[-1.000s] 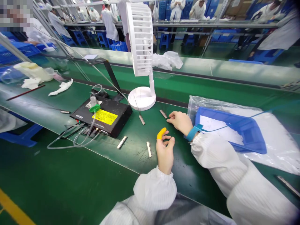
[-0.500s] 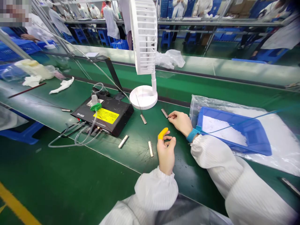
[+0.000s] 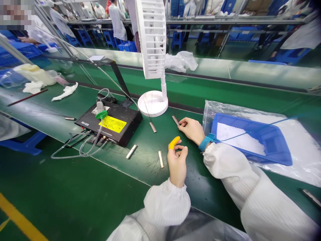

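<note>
Almost nothing has moved. Right hand lies flat, fingertips touching a small flat metal strip near the white fan base. Left hand, yellow finger cover on, curls loosely, holding nothing, beside another metal strip.

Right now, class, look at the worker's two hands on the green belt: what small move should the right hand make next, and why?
Probably close the fingertips on the metal strip and lift it. The right hand rests on the green belt with its fingertips at that strip's near end, seemingly not yet gripping it. The left hand, wearing a yellow finger cot, waits half-curled close by, with nothing visibly in it.
</note>
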`<state>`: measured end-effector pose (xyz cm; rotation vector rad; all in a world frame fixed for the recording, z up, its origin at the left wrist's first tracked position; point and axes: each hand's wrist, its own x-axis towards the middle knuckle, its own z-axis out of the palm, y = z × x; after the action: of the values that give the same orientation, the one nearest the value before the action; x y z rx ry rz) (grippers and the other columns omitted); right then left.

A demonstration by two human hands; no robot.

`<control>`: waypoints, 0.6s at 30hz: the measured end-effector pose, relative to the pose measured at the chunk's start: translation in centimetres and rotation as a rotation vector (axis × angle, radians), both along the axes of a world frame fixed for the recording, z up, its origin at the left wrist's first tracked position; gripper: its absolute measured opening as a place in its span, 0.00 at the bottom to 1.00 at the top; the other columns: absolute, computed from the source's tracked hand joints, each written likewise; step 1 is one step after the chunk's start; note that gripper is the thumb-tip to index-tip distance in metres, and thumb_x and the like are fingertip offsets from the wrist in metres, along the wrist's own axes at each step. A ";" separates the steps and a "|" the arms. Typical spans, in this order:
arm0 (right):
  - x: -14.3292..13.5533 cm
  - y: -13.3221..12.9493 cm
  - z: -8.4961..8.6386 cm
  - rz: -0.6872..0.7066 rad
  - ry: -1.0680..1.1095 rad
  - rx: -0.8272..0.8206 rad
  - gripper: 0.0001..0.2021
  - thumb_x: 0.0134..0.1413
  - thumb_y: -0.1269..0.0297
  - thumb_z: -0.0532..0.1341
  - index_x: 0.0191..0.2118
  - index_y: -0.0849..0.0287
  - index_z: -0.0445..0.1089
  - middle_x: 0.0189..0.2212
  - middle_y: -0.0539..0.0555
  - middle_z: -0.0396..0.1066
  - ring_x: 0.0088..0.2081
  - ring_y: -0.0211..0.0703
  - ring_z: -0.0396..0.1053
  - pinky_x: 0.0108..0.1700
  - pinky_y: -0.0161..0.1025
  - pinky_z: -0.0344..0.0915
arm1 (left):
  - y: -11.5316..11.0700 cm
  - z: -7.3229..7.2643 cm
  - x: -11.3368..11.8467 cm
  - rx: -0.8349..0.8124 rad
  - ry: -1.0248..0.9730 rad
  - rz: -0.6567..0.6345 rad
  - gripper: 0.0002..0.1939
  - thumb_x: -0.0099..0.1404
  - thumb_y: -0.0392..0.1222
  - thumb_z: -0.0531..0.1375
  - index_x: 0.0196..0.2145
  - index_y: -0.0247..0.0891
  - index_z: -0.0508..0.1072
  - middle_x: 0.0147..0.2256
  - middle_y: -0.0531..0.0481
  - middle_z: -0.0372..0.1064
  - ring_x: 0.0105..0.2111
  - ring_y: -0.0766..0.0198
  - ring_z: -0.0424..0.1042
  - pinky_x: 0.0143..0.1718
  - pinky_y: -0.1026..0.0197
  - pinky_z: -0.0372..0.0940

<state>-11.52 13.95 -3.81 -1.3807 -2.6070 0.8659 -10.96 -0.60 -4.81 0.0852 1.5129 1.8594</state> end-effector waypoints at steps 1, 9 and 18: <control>0.0 0.0 0.0 -0.001 -0.002 -0.002 0.21 0.58 0.51 0.56 0.47 0.65 0.67 0.40 0.54 0.68 0.42 0.30 0.66 0.52 0.38 0.66 | 0.0 0.0 0.0 0.000 -0.003 0.000 0.27 0.56 0.40 0.61 0.53 0.33 0.63 0.42 0.47 0.67 0.34 0.77 0.65 0.35 0.72 0.60; 0.0 0.4 -0.3 -0.009 0.004 -0.019 0.20 0.59 0.53 0.56 0.47 0.65 0.67 0.40 0.54 0.68 0.43 0.30 0.66 0.53 0.39 0.66 | -0.1 0.2 0.0 0.008 -0.023 0.000 0.25 0.57 0.39 0.61 0.52 0.33 0.64 0.44 0.46 0.66 0.34 0.78 0.65 0.34 0.73 0.60; 0.3 0.7 -0.5 -0.051 0.034 -0.038 0.20 0.58 0.52 0.57 0.45 0.66 0.68 0.38 0.54 0.68 0.41 0.30 0.66 0.52 0.38 0.66 | -0.2 0.2 0.1 0.008 -0.016 0.004 0.26 0.56 0.40 0.61 0.53 0.32 0.64 0.42 0.47 0.67 0.34 0.78 0.65 0.34 0.74 0.60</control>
<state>-11.19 14.64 -4.26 -1.4220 -2.5322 0.9283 -10.90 -0.85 -4.64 0.0712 1.4959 1.8653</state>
